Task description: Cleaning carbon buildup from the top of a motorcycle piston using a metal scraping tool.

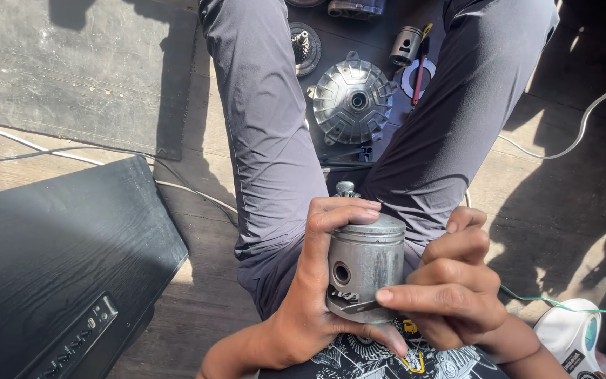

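My left hand (pixel 313 295) wraps around a grey metal piston (pixel 365 263) held upright over my lap, thumb across its crown, fingers under its skirt. A round pin hole shows on the piston's side. My right hand (pixel 454 288) pinches a thin metal piece (pixel 359 306) against the lower edge of the piston with thumb and forefinger. My legs in grey trousers stretch forward on either side.
On the floor between my legs lie a finned round metal cover (pixel 351 100), a second piston (pixel 406 45), a gear part (pixel 304 48) and a red-handled tool (pixel 419 74). A black board (pixel 57 260) lies at left, a white cable (pixel 576 133) and a white container (pixel 569 333) at right.
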